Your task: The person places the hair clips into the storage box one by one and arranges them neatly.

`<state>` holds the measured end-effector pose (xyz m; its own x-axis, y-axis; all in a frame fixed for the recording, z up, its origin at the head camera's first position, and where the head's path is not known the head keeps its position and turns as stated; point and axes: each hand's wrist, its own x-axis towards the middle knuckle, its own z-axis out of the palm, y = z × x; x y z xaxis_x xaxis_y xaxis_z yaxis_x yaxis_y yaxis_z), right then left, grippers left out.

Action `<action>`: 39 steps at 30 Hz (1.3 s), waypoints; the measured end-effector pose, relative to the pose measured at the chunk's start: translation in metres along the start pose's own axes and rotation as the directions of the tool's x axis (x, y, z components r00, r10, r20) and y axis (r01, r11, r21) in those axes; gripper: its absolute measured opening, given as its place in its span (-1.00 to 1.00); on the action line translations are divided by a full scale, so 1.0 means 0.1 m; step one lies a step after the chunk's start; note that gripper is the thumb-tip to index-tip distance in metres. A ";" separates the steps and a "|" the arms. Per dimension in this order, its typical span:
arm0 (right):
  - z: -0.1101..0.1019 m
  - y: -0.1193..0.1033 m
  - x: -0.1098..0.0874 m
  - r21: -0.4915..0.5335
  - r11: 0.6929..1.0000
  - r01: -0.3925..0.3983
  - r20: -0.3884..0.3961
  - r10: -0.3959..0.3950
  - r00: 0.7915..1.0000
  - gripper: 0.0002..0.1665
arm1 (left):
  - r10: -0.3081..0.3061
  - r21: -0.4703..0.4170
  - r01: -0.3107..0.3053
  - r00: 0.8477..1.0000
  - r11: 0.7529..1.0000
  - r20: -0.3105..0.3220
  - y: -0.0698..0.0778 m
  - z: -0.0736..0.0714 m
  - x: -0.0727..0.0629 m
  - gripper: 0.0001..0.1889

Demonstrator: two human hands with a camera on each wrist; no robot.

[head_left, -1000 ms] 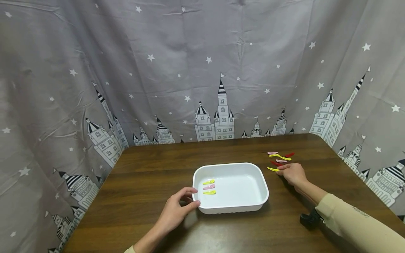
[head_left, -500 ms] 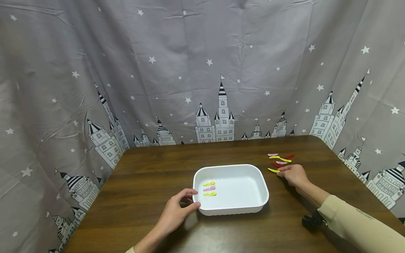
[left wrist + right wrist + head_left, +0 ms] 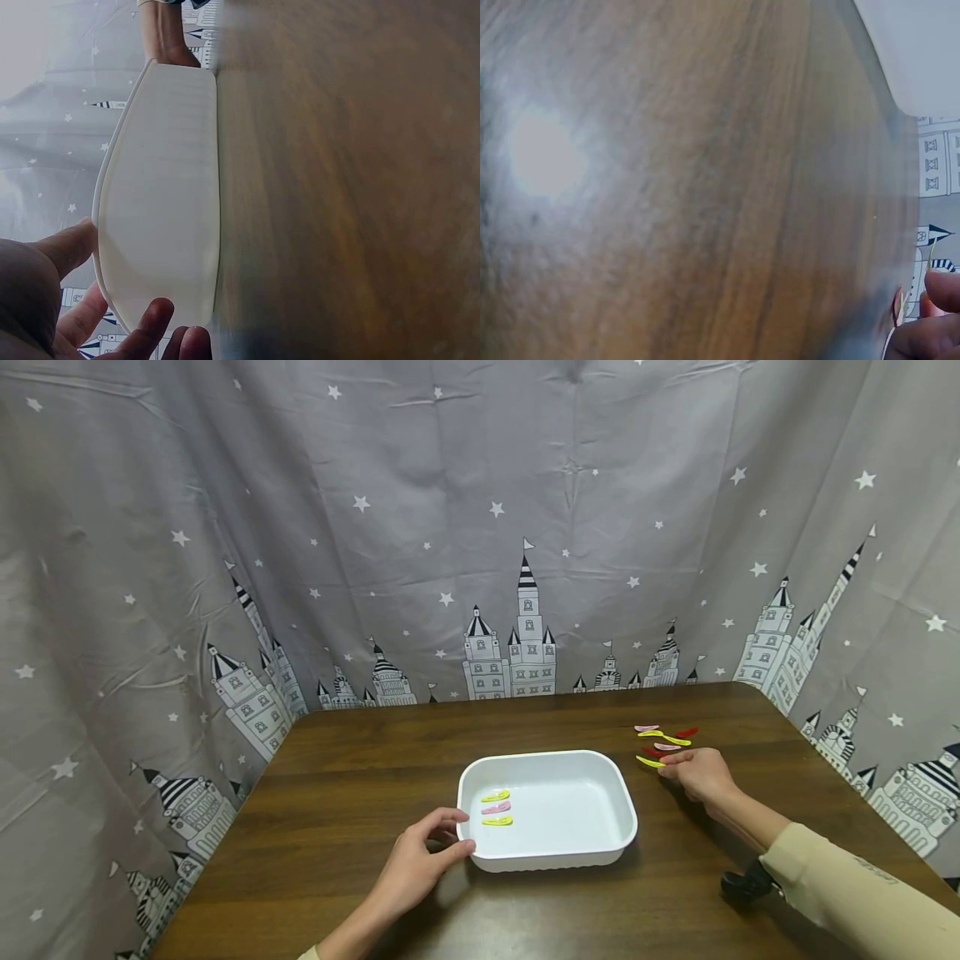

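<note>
A white tray (image 3: 555, 852) stands mid-table in the head view. My left hand (image 3: 416, 860) grips its left end, thumb and fingertips at the rim; the left wrist view shows fingers (image 3: 154, 319) against the outer wall. Inside the tray's left part lie a yellow snap hair clip (image 3: 497, 795), a pink one (image 3: 496, 807) and another yellow one (image 3: 497, 820), in a column. Right of the tray, my right hand (image 3: 701, 774) pinches a yellow hair clip (image 3: 649, 762) by one end between thumb and forefinger. In the right wrist view, that clip (image 3: 931, 253) sticks up past the fingertips.
Just beyond my right hand lies a loose group of hair clips: pink ones (image 3: 647, 727), red ones (image 3: 687, 732) and yellow ones (image 3: 677, 741). The brown wooden table (image 3: 360, 760) ends at a grey curtain (image 3: 390, 527) printed with castles.
The right hand's yellow clip has shifted slightly right and is lifted a little, its pose more tilted. The left hand and the tray keep their places; the head view has tipped slightly.
</note>
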<state>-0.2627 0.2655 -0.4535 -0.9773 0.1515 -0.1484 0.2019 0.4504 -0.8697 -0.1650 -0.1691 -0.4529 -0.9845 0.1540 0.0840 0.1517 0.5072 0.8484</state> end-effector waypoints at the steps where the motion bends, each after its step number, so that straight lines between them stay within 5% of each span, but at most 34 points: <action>1: 0.00 -0.01 0.00 0.003 1.000 0.003 0.003 -0.003 1.000 -0.65 | 0.000 -0.002 0.000 1.000 1.000 0.000 0.00 0.00 0.00 -0.62; 27: -0.12 -0.42 -0.14 -0.005 0.997 0.072 0.021 -0.072 0.997 -0.59 | 0.000 -0.004 0.000 1.000 1.000 -0.007 -0.01 0.01 0.00 -0.64; 39: -0.01 -0.70 -0.20 -0.066 0.990 0.125 0.041 -0.123 0.992 -0.57 | 0.009 0.006 -0.009 1.000 1.000 -0.007 -0.01 0.00 -0.01 -0.63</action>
<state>-0.2570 0.2316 -0.3889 -0.9965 0.0589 -0.0599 0.0819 0.5225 -0.8487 -0.1644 -0.1694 -0.4539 -0.9836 0.1528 0.0957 0.1615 0.5110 0.8443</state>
